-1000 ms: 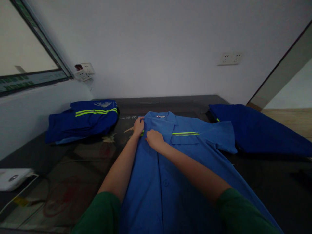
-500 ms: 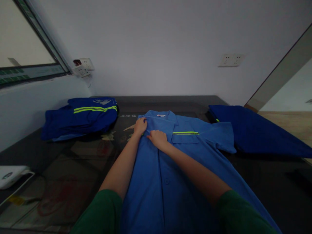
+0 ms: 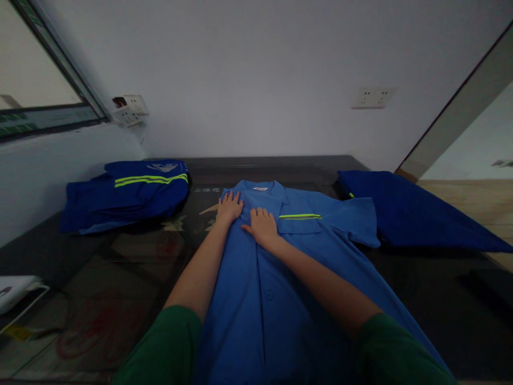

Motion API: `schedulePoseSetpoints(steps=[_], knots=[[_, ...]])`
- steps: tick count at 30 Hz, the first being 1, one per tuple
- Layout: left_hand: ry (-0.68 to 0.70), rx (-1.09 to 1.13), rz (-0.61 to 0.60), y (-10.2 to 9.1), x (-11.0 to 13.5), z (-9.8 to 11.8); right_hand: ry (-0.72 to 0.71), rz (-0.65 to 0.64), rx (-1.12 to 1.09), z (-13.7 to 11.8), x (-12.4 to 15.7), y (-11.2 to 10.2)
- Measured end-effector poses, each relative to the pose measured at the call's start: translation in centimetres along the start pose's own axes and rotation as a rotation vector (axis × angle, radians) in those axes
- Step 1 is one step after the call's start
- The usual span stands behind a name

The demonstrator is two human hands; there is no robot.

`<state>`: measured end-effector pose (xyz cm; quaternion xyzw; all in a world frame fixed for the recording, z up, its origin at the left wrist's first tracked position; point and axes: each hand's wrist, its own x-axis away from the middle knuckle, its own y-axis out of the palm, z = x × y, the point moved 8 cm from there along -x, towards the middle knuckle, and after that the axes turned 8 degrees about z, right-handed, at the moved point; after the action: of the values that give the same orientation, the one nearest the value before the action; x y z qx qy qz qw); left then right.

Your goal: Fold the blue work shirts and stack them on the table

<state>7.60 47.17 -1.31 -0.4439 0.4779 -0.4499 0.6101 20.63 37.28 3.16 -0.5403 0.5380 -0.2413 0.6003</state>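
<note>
A blue short-sleeved work shirt (image 3: 304,278) lies spread out, collar toward the wall, with a yellow-green stripe across its chest. Its left side is folded inward over the front, and the sleeve on that side is out of sight. My left hand (image 3: 230,207) rests flat near the folded shoulder edge, fingers stretched out. Beside it, my right hand (image 3: 262,227) lies on the folded part of the chest with its fingers extended and thumb apart. Neither hand grips the cloth.
The shirt lies on a dark, glossy table (image 3: 132,278). Folded dark-blue clothing (image 3: 128,198) with yellow-green stripes is at the left, and another dark-blue garment (image 3: 409,214) at the right. A white device (image 3: 16,291) with a cable sits at the left edge. Behind is a wall with sockets (image 3: 372,97).
Both hands have gone from curled, pinching fingers to flat, outstretched ones on the shirt. The camera view has shifted slightly.
</note>
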Motion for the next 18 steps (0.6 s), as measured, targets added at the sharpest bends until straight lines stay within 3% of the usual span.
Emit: schedulePoseSetpoints(steps=[4, 7, 12, 18], knots=[[0.023, 0.003, 0.035, -0.3, 0.1, 0.1, -0.215, 0.061, -0.041, -1.9, 2.1, -1.9], [0.027, 0.006, 0.047, -0.4, 0.2, 0.1, -0.406, 0.043, -0.045, -3.1, 4.8, -1.8], [0.006, 0.003, 0.015, -0.4, 0.2, 0.0, -0.410, -0.086, -0.034, -1.5, 7.1, -0.3], [0.009, 0.019, 0.008, 0.0, 0.0, 0.0, -0.377, -0.178, -0.130, -0.4, 7.0, -0.6]])
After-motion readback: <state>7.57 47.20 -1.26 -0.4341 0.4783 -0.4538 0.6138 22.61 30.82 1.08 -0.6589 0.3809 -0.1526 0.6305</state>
